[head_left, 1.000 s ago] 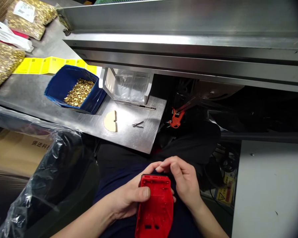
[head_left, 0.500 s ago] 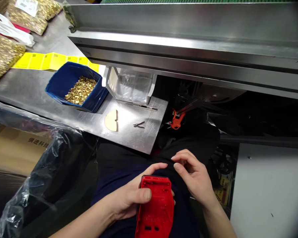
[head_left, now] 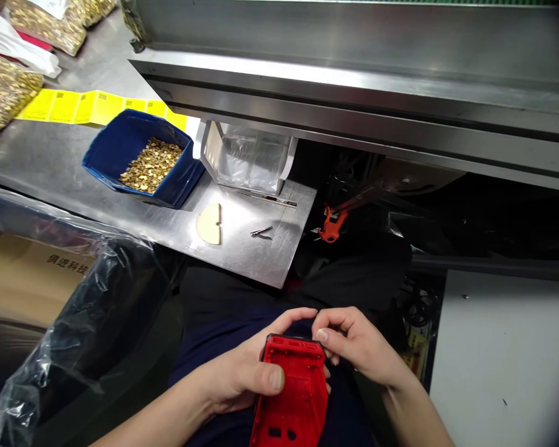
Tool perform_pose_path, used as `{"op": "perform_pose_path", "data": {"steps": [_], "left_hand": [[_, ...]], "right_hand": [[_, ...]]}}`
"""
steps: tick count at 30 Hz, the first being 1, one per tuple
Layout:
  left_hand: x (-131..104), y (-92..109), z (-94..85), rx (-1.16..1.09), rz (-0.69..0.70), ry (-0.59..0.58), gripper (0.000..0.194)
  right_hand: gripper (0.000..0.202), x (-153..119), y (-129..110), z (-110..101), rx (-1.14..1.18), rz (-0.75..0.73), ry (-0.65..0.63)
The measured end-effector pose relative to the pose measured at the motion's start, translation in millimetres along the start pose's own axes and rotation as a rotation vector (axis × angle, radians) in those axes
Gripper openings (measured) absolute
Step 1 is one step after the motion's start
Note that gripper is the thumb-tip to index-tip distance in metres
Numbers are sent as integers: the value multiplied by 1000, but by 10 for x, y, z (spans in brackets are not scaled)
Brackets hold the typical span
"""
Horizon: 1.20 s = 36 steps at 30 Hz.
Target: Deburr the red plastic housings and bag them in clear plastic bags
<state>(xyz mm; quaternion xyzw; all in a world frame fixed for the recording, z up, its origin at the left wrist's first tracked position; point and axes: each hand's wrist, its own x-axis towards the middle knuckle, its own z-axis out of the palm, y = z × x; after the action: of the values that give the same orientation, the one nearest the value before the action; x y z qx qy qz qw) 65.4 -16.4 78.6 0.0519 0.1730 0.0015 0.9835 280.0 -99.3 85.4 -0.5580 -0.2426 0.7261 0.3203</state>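
Observation:
A red plastic housing (head_left: 294, 385) with a dark outer edge lies over my lap, its hollow inner side facing up. My left hand (head_left: 251, 372) grips it from the left, thumb on the inner side and some fingertips showing at the right edge. The left index finger stretches beyond the top end. At the housing's upper right corner is my right hand (head_left: 354, 344), its thumb and curled index finger drawn together. Whatever may be between those fingertips is too small or hidden to tell.
On the metal table (head_left: 261, 267) stand a blue bin (head_left: 135, 149) of small brass-coloured parts and a clear-fronted bin (head_left: 249, 161). A cream half-round piece (head_left: 209, 225) and small tweezers-like tool (head_left: 261, 233) lie nearby. A metal beam (head_left: 354, 81) crosses above; an orange-handled tool (head_left: 331, 225) hangs right.
My right hand has moved left and down to the housing's upper right corner, and its thumb and index finger have closed together. My left hand keeps its grip.

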Motion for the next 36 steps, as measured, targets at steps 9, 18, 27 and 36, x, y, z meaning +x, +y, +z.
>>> {"op": "perform_pose_path", "data": {"steps": [9, 18, 27, 36], "left_hand": [[16, 39, 21, -15, 12, -17, 103], [44, -14, -14, -61, 28, 76, 90], [96, 38, 45, -180, -14, 241, 73], [58, 46, 14, -148, 64, 173, 72]], "right_hand": [[30, -28, 22, 14, 58, -25, 44], [25, 36, 120, 3, -323, -54, 293], [20, 57, 136, 38, -327, -213, 571], [24, 124, 122, -13, -327, -179, 530]]}}
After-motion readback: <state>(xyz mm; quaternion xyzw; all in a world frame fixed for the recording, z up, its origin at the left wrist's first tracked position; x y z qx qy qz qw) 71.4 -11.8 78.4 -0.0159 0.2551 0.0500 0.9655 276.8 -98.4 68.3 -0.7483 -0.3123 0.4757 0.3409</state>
